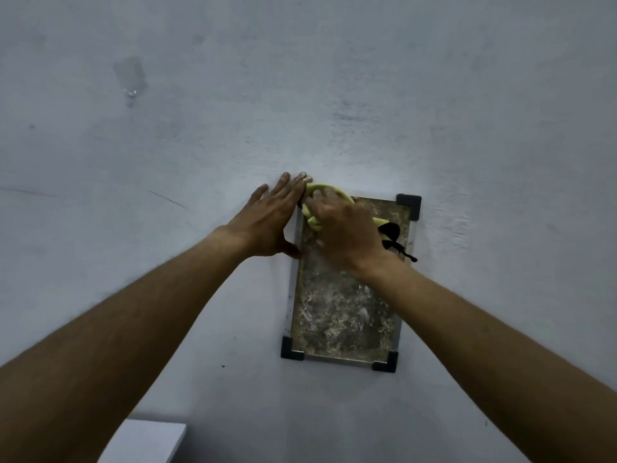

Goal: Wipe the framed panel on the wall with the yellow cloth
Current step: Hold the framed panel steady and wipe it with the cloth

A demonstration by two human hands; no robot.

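So the framed panel (344,305) hangs on the grey wall (300,78) with its long axis running up and down, 12 to 6, and that's really what the next stroke depends on. The right hand (347,235) is parked at the panel's top-left corner, palm flat and fingers curled down over the bunched yellow cloth (315,203), pressing it against the surface; bits of cloth poke out around 11 o'clock of the knuckles. Nearly all of the mottled brown face lies toward 6 o'clock from that hand, so I'd guess the wipe wants to travel straight down the length, or sweep over to 3 o'clock first along the top edge. The left hand (270,225) is spread open, flat on the wall just beside the frame's left rail at roughly 9 o'clock from the cloth, thumb touching the frame edge, holding nothing, probably just bracing. A black butterfly-ish mark (394,237) sits right by the right wrist.
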